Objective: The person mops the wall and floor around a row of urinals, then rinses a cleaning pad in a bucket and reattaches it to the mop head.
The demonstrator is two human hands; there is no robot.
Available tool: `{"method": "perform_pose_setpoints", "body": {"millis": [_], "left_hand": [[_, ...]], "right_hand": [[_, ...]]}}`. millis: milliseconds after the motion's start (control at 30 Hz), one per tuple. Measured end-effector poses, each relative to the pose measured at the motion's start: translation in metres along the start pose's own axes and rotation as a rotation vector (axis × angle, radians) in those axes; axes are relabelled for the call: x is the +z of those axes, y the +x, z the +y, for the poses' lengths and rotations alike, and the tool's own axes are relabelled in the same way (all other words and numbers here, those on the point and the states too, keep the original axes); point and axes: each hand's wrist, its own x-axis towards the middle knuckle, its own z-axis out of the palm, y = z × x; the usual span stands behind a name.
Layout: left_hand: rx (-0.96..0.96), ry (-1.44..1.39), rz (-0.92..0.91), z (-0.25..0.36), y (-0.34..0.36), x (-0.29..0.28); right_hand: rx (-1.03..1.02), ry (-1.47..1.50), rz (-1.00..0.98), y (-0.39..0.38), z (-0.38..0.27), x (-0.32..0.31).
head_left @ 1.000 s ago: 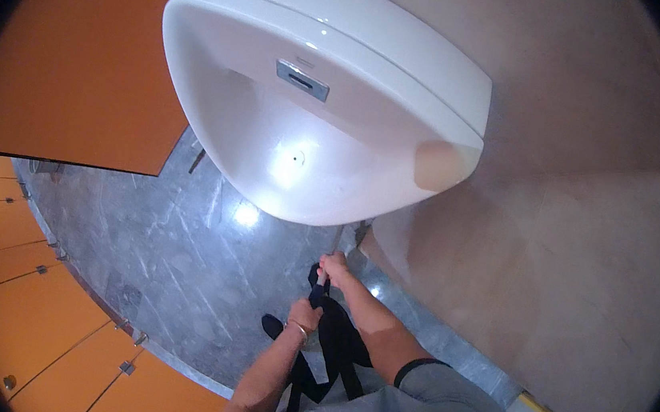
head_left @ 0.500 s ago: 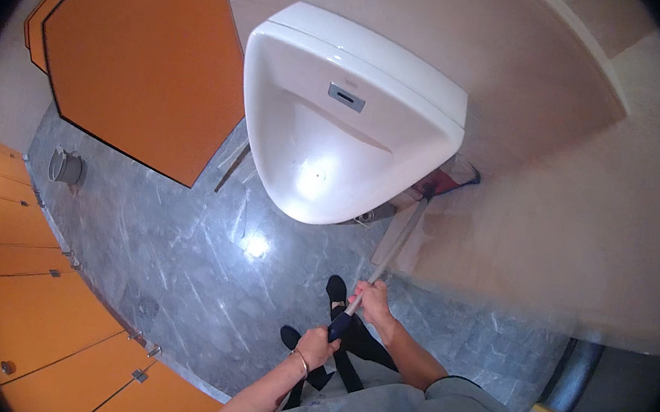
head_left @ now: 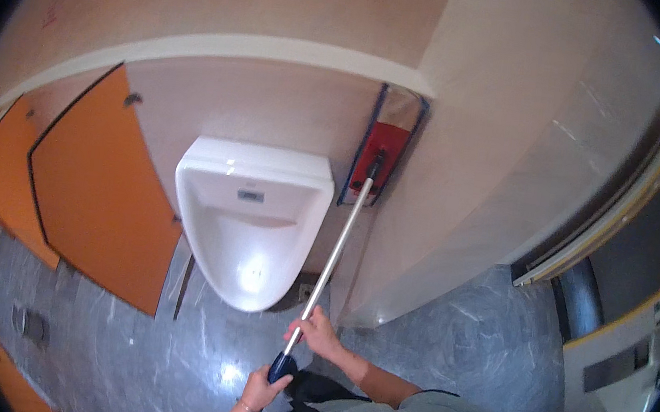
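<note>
"So, where is the flat mop (head_left: 334, 255) right now?"

"Slanting up from both hands into the corner, just right of the white urinal (head_left: 247, 233). Its red head (head_left: 390, 136), edged in blue, is raised and appears to lie along the wall (head_left: 268, 107), its top near the pale band (head_left: 242, 45)."

"And the left hand (head_left: 264, 388)?"

"Lower down, wrapped around the dark blue grip (head_left: 279, 368) at the pole's near end. A bracelet (head_left: 247, 406) circles that wrist."

"What about the right hand (head_left: 316, 333)?"

"Farther up, its fingers curled around the pale pole (head_left: 343, 235), just above the grip. I can't make out how the thumb sits."

"Anything else nearby?"

"Yes: an orange partition (head_left: 110, 191) stands left of the urinal, above a grey, marble-patterned floor (head_left: 118, 345). The urinal hangs well clear of both hands."
</note>
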Motion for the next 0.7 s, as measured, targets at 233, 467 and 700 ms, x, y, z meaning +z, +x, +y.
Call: {"method": "perform_pose_setpoints", "body": {"millis": [233,467,700], "left_hand": [[0.151,-0.087,0.014,-0.025,0.077,-0.061],[0.453,-0.063,0.077,0.091,0.165,-0.164],[0.704,-0.070,-0.257,0.180,0.201,-0.222]], "right_hand": [[-0.296,-0.210,0.032,0.027,-0.059,0.059],[-0.669,-0.464,0.530,0.084,-0.189,0.121],[-0.751,-0.247,0.967,0.109,-0.293,0.144]]}}
